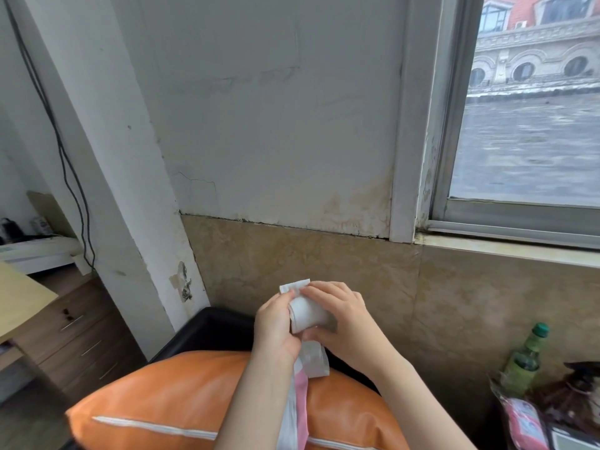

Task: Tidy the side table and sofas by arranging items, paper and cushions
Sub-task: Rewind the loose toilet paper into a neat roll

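Note:
A white roll of paper (306,315) is held up in front of me, above the sofa. My left hand (274,323) grips its left side and my right hand (344,316) closes over its right side and top. A loose flap of the paper sticks up above my fingers. A white and pink plastic wrapper (303,384) hangs down from the roll between my forearms. Below lies an orange cushion (168,397) with a white zip line, resting on the black sofa (214,329).
A green bottle (526,358) stands at the right on the side table, beside a pink packet (526,420) and dark clutter. A wooden drawer unit (78,332) stands at the left. The tiled wall and a window sill are straight ahead.

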Demonstrator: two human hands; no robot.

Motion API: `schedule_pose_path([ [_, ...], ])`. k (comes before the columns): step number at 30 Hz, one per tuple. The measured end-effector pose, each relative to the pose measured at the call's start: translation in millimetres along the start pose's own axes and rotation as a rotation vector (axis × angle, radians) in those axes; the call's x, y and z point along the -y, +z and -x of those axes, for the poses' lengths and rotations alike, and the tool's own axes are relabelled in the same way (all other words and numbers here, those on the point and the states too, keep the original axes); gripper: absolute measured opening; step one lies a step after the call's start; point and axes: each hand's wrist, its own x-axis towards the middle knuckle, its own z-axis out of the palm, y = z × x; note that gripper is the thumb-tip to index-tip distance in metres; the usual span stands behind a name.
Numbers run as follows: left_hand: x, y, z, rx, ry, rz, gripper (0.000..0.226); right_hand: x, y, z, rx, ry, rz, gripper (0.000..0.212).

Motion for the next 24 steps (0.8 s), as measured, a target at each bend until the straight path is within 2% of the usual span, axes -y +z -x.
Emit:
schedule_pose_path([
  [2,-0.1,0.1,0.4,-0.014,-0.037,0.005,0.016,-0.9,2.6,0.9,0.024,-0.014,0.037,0.057],
  [6,0.5,-1.5,3.0,-0.005,-0.073,0.039,0.017,4.4,-3.0,-1.0,0.032,0.02,0.032,0.044],
  [10,2.7,-0.8,4.0,0.061,-0.042,0.037,0.023,5.3,-11.3,-3.4,0.093,0.126,-0.048,0.031],
  [13,5.6,-0.9,4.4,0.175,0.0,0.01,0.031,6.2,-13.0,-6.4,0.113,0.188,-0.032,0.026],
  [17,9.9,1.9,2.7,0.218,0.117,-0.068,0.018,6.0,-4.0,-5.0,-0.046,0.155,0.074,0.054],
  [20,8.9,6.2,6.5,0.135,0.171,-0.063,0.012,3.7,0.2,0.2,-0.143,0.136,0.074,0.041],
  [21,8.4,6.7,7.0,0.105,0.178,-0.049,0.014,3.3,0.7,1.8,-0.148,0.091,0.09,0.04],
  [24,7.1,7.7,8.1,0.059,0.166,0.005,0.019,1.9,1.9,4.6,-0.065,-0.016,0.125,0.059],
])
